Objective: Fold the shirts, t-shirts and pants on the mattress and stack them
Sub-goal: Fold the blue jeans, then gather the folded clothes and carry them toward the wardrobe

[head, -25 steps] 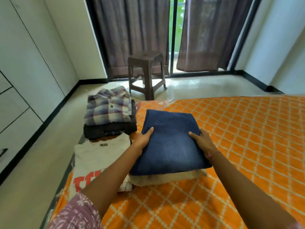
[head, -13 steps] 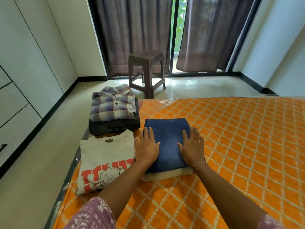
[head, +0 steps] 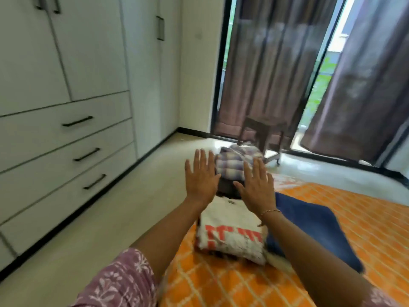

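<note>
Reaching both arms out over folded clothes on the mattress (head: pixel 332 262), palms flat.

Nearest, at 7 o'clock, a floral sleeve (head: pixel 119 282) covers the left arm. On the orange mattress a white t-shirt (head: pixel 230 231) with red print lies folded, with folded jeans (head: pixel 314 227) just beside it at 3 o'clock. Above the t-shirt's far edge, the left hand (head: pixel 201 176) and right hand (head: pixel 256 187) have fingers straight and spread, each grip released and grasping nothing. Beyond them at 12 o'clock a plaid shirt (head: pixel 234 160) tops a dark folded garment (head: pixel 225 187). Farther off stand a stool (head: pixel 263 134), curtains (head: pixel 270 63), and at 9 o'clock a wardrobe (head: pixel 66 85).
</note>
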Available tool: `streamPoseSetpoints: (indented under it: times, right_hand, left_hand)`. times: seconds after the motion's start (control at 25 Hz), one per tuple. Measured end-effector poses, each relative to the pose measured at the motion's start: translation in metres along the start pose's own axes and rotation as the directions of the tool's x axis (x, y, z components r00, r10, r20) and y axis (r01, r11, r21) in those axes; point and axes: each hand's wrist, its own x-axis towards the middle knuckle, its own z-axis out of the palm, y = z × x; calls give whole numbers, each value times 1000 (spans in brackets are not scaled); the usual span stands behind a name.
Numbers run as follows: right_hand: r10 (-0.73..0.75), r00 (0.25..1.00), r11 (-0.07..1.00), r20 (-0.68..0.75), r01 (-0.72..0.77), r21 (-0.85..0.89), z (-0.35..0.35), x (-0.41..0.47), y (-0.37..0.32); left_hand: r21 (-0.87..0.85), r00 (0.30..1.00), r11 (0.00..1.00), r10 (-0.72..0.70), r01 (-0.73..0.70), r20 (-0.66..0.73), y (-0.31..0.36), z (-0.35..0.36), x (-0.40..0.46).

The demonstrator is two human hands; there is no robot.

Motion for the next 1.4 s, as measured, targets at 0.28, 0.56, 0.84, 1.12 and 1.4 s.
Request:
streamPoseSetpoints:
  times: [0.28, 0.56, 0.84, 1.12, 1.4]
  right_hand:
    - [-358, 907, 927, -221, 373, 28, 13, 169, -173]
    - [-413, 892, 860, -183, 448, 244, 38, 242, -250]
    - [-452, 869, 801, -204, 496, 335, 17, 269, -332]
    - [-502, 865, 819, -6, 478, 317, -8, 309, -429]
    - [-534, 839, 823, 101, 489, 289, -33, 342, -475]
  left_hand:
    - [144, 983, 975, -159, 171, -94, -165, -5, 93]
    - [258, 918, 902, -268, 345, -292, -275, -16, 125]
    - [302, 885, 838, -389, 455, -254, -353, -52, 119]
    - [219, 872, 844, -472, 490, -133, -444, -89, 146]
    - [230, 883, 853, -464, 468, -73, -485, -108, 172]
